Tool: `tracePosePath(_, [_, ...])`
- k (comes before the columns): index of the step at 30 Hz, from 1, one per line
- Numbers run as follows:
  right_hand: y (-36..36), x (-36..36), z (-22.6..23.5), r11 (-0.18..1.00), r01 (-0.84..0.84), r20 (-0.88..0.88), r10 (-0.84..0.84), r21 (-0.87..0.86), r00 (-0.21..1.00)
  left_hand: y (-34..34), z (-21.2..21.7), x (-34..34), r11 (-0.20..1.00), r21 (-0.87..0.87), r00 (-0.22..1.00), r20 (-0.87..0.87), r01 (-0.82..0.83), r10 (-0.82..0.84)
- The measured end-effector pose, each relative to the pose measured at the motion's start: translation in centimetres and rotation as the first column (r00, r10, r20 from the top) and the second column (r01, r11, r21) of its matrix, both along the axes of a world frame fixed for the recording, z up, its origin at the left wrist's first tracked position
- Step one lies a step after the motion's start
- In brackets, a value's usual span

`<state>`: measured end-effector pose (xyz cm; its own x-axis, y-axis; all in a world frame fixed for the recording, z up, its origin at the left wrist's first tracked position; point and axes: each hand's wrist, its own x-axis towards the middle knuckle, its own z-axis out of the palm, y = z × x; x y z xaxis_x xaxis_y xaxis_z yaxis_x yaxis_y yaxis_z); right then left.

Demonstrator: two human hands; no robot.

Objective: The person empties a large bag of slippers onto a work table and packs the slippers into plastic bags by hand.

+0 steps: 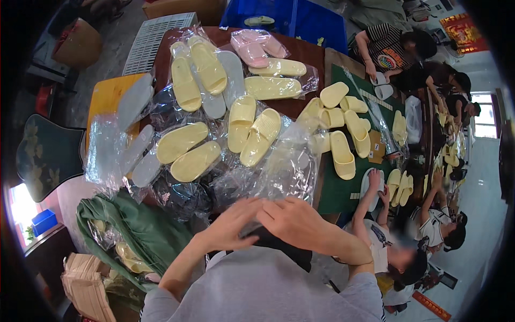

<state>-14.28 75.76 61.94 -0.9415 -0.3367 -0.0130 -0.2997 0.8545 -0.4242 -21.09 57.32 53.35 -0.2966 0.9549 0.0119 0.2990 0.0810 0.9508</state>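
Here both hands, the left hand (pixel 232 225) and right hand (pixel 292 219), are grasping a dark item (pixel 252 232) near the bagged yellow slippers (pixel 189 153).

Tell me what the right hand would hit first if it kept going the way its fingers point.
The right hand points left, so it would first meet the left hand, which it already seems to touch; depth is unclear.

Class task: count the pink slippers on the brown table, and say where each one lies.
2. Both pink slippers lie side by side in one clear bag at the far end of the brown table, beyond the yellow slippers. Others may be hidden under bags.
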Motion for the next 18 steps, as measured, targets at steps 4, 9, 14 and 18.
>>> tracePosePath(4, [-0.6,-1.7,0.1,0.952,-0.271,0.163,0.293,-0.142,0.942,-0.8,-0.2,0.8,0.991,-0.123,0.869,0.494,0.044,0.023])
tracePosePath(9, [5.1,-10.2,-6.8,0.724,0.189,0.41,0.14,-0.663,0.901,-3.8,-7.7,3.9,0.984,-0.127,0.509,0.843,-0.126,0.174])
tracePosePath(14, [17.8,-15.1,-31.6,0.567,0.739,0.414,-0.612,-0.364,0.674,-7.0,-20.8,7.9,0.728,-0.567,0.301,0.669,-0.386,0.68])
tracePosePath(18, [19.6,-17.8,-40.7,0.581,0.743,0.322,-0.67,-0.333,0.669,-9.6,-29.4,11.9,0.34,-0.643,0.399,0.057,-0.687,0.915])
